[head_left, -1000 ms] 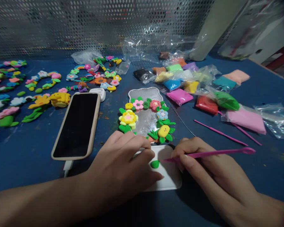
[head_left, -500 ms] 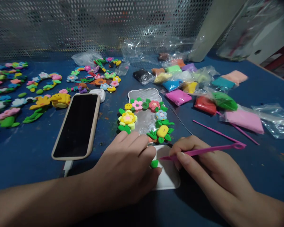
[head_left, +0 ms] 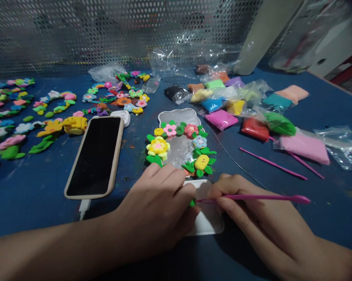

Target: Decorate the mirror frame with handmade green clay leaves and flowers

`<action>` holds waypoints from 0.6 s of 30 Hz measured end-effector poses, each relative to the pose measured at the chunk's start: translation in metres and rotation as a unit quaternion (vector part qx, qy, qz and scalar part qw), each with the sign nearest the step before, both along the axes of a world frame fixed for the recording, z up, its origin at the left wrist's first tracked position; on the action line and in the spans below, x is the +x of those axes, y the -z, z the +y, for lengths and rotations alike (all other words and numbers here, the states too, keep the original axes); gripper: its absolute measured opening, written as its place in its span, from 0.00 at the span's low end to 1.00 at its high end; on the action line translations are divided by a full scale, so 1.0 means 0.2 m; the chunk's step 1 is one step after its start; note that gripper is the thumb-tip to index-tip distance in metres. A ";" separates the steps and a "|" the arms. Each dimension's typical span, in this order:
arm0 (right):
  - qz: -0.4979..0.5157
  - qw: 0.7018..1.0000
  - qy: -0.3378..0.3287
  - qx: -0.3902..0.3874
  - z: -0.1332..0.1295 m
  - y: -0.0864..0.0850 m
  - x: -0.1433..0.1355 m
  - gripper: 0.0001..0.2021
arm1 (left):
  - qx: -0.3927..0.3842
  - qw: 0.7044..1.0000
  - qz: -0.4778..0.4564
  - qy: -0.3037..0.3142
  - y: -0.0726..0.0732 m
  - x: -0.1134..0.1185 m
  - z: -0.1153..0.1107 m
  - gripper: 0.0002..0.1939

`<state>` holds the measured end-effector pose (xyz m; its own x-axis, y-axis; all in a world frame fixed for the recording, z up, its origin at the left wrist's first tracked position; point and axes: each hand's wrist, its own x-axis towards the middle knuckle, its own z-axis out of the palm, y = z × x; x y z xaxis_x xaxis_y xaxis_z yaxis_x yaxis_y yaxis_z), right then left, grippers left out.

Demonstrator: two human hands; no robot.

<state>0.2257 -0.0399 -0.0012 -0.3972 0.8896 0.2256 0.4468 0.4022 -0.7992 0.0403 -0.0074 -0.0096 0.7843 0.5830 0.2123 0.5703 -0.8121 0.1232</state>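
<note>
My left hand [head_left: 164,207] is closed, pinching a small green piece of clay [head_left: 192,203], mostly hidden by the fingers. In my right hand [head_left: 252,214] is a thin pink modelling tool [head_left: 260,197], held like a pen, its tip at the green clay. Below both hands lies a white rounded board [head_left: 209,222]. Just beyond stands a mirror [head_left: 180,150] framed with clay flowers and leaves, among them a yellow flower [head_left: 158,146] and a yellow smiling piece [head_left: 201,162]. My left knuckles cover its lower edge.
To the left a phone [head_left: 95,156] lies plugged into a white cable [head_left: 84,208]. Clay-decorated pieces [head_left: 53,127] spread behind it. Bagged coloured clay [head_left: 223,120] is heaped at back right, with a pink stick [head_left: 272,163] in front. A perforated metal panel [head_left: 120,35] borders the back.
The pink tool has swung flatter and its tip has moved left to the green clay. My left fingers now cover more of that clay. The mirror and phone have stayed put.
</note>
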 end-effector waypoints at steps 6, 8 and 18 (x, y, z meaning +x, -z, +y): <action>-0.057 0.995 0.062 0.061 0.02 0.02 -0.01 0.09 | 0.039 0.998 -0.038 0.007 0.02 -0.04 0.00 0.11; -0.084 0.991 0.066 0.078 0.02 0.02 -0.01 0.11 | 0.035 0.998 -0.046 0.008 0.02 -0.06 0.00 0.11; -0.071 0.991 -0.005 0.113 0.03 0.01 0.00 0.10 | 0.024 0.996 -0.083 0.002 0.03 -0.08 0.00 0.04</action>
<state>0.2255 -0.0340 -0.0023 -0.4478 0.8185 0.3598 0.5432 0.5687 -0.6177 0.0233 -0.0070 -0.0147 0.7385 0.5656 0.3671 0.5420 -0.8218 0.1758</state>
